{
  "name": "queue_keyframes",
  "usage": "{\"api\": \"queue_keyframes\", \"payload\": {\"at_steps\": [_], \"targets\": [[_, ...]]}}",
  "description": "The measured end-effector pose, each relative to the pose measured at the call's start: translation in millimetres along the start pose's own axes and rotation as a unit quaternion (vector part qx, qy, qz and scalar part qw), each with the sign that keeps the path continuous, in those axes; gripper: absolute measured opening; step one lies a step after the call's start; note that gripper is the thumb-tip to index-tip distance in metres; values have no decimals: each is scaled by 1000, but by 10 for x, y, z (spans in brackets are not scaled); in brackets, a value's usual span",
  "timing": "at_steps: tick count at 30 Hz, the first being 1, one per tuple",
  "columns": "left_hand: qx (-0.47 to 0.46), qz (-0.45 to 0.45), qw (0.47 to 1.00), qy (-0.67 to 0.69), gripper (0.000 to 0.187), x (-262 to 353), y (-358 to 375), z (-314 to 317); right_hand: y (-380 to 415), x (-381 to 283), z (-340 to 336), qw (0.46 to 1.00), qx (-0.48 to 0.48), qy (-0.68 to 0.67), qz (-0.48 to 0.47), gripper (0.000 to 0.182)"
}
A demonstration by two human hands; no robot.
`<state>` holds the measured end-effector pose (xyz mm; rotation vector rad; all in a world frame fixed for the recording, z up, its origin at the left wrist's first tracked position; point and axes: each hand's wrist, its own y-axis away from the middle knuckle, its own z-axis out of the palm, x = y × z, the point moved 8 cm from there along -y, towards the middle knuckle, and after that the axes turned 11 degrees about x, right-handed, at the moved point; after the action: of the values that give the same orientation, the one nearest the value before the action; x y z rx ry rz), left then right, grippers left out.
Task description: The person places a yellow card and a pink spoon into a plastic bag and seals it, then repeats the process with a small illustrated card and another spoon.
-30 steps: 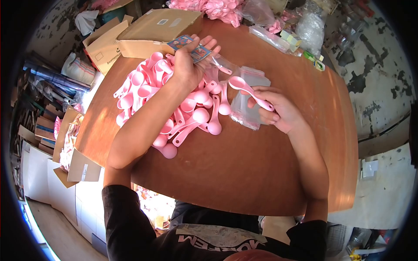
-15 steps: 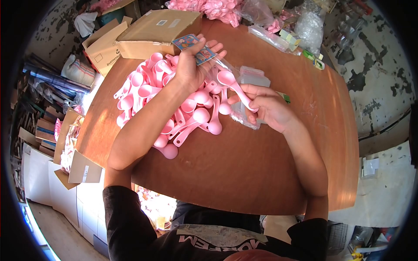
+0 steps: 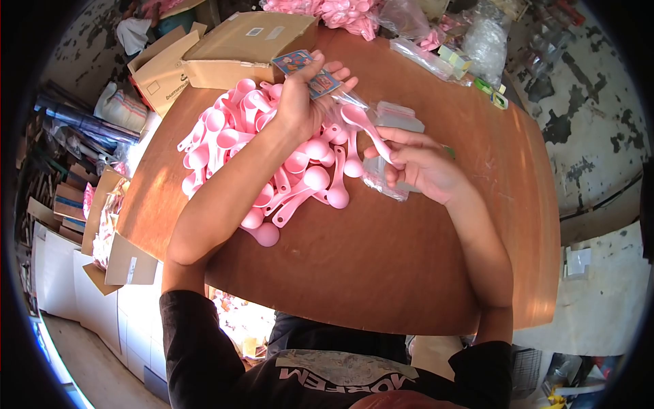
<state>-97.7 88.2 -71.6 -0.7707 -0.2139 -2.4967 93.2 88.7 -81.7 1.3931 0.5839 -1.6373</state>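
My left hand (image 3: pixel 304 102), palm up, grips a clear plastic bag with a blue printed header (image 3: pixel 323 85) under its thumb. The bag's clear end points right, toward the spoon. My right hand (image 3: pixel 429 167) pinches a pink measuring spoon (image 3: pixel 372 128) by the end of its handle. The spoon's bowl is up at the bag's clear end and overlaps it in this view. A heap of pink measuring spoons (image 3: pixel 235 126) lies on the table below and left of my left forearm. Beyond my right fingers lie stacked clear plastic bags (image 3: pixel 400 117).
A closed cardboard box (image 3: pixel 248 48) stands on the wooden table (image 3: pixel 354 259) at the back left, beside an open carton (image 3: pixel 163 82). Pink bagged items (image 3: pixel 340 15) and bubble wrap (image 3: pixel 487 41) lie along the far edge. Another open box (image 3: pixel 112 238) sits left of the table.
My right hand has shifted slightly up and left, bringing the spoon's bowl closer to the bag. The spoon has turned a little. My left hand is almost still.
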Motion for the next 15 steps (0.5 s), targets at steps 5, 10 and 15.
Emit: {"api": "queue_keyframes", "payload": {"at_steps": [5, 10, 15], "targets": [[-8, -38, 999, -4, 32, -59, 42, 47, 12, -23, 65, 999, 36, -2, -15, 53], [-55, -97, 994, -15, 36, -168, 153, 153, -63, 6, -113, 991, 112, -39, -54, 62], [-78, -172, 980, -55, 22, -365, 215, 164, 11, -188, -131, 970, 187, 38, -153, 51]]}}
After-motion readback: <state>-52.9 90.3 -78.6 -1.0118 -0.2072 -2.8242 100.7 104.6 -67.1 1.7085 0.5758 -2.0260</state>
